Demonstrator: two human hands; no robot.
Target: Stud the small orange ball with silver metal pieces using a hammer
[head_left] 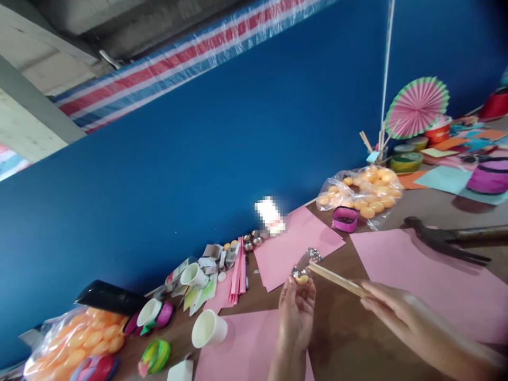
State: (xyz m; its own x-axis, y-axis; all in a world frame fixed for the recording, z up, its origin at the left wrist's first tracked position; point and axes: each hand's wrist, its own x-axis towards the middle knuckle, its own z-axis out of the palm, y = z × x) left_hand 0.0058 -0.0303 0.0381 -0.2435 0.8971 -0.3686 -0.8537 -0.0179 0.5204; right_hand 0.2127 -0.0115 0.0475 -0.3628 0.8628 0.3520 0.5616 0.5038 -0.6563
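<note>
My left hand [297, 309] is raised over the table with its fingers closed around a small ball, shiny silver [296, 272] on top and yellow [302, 279] below. Whether this is one ball or two pressed together I cannot tell. My right hand [391, 309] grips a thin wooden stick [337, 280], whose far end reaches the silver part. A blurred grey-brown shape lies beside the stick's tip, too unclear to name. Just beyond it, small shiny silver pieces [315, 255] lie near the edge of a pink paper sheet [291, 235].
A claw hammer [448, 241] lies on pink paper at right. Bags of orange balls [373, 193] stand at the back right and front left. A white paper cup [209, 329], green tape roll [154, 356] and pink strips [238, 272] are left. A blue wall [190, 159] bounds the table.
</note>
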